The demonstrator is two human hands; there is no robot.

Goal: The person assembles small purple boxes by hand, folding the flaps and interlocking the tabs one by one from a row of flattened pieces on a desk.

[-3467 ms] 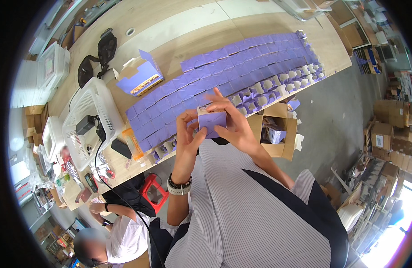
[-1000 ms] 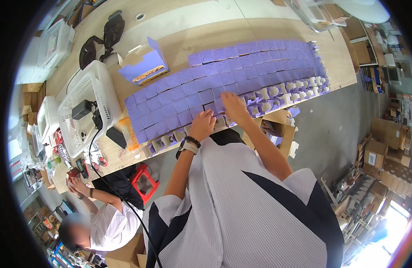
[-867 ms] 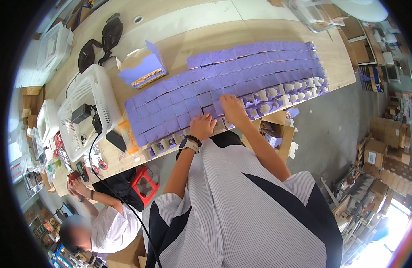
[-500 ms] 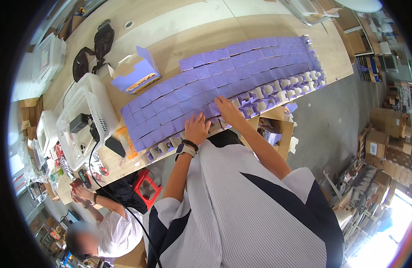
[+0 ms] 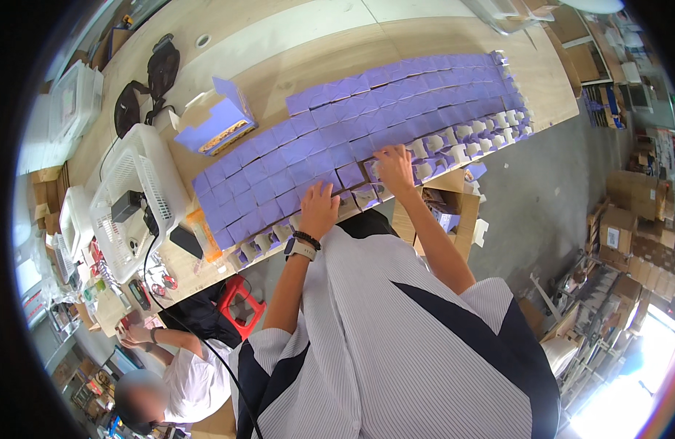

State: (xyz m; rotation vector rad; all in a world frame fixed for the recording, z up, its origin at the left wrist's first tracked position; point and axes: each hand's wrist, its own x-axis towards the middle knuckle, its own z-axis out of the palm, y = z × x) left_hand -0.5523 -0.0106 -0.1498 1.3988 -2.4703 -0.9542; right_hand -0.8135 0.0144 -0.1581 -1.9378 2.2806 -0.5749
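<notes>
Purple boxes [image 5: 367,124] lie packed in rows on the surface [image 5: 293,62], the block's long axis running from near-left up to far-right, w/ closed lids up. Along the near edge a strip of open boxes [image 5: 465,146] shows white flaps. Both hands sit at that near edge, mid-block: left hand [image 5: 319,208] flat, fingers spread, pressing on boxes, gripping nothing; right hand [image 5: 394,162] just to its right, fingers curled down on a box at the closed/open border — can't tell if it pinches a flap.

Vs 3.5 s ago: then both hands held one box up off the rows, close to the chest; now both are down on the block. Vs 0.5 s ago: hands approx. same spot.

Farther out: an open purple carton [image 5: 217,124] far-left, a white basket [image 5: 136,194] left, a cardboard box [image 5: 443,212] under the right forearm. Another person [image 5: 169,373] crouches lower left.
</notes>
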